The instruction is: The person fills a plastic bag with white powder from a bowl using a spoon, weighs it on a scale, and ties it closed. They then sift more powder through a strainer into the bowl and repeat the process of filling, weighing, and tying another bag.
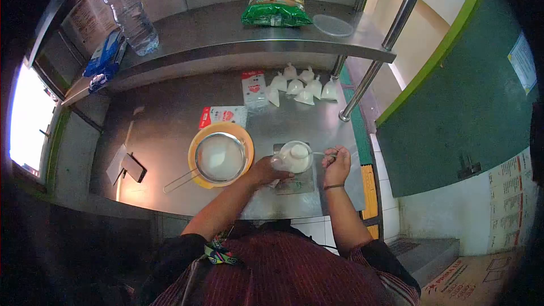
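Note:
My right hand point(336, 161) is closed round the handle of a spoon point(300, 151), whose bowl holds white powder. The spoon is over a round container point(304, 165) of white powder, which stands on a flat dark scale-like plate point(296, 186). My left hand point(271, 172) is at the container's left side, with a clear plastic bag point(281, 162) at its fingers. Left of it, a metal sieve point(220, 157) with white powder rests in a yellow bowl point(250, 143).
Several tied bags of white powder point(294, 86) stand at the back, beside red and white boxes point(253, 84) point(224, 116). A shelf point(198, 33) above holds a green packet point(276, 10), a water bottle point(131, 20) and a blue packet point(106, 56). A phone-like object point(134, 168) stands left.

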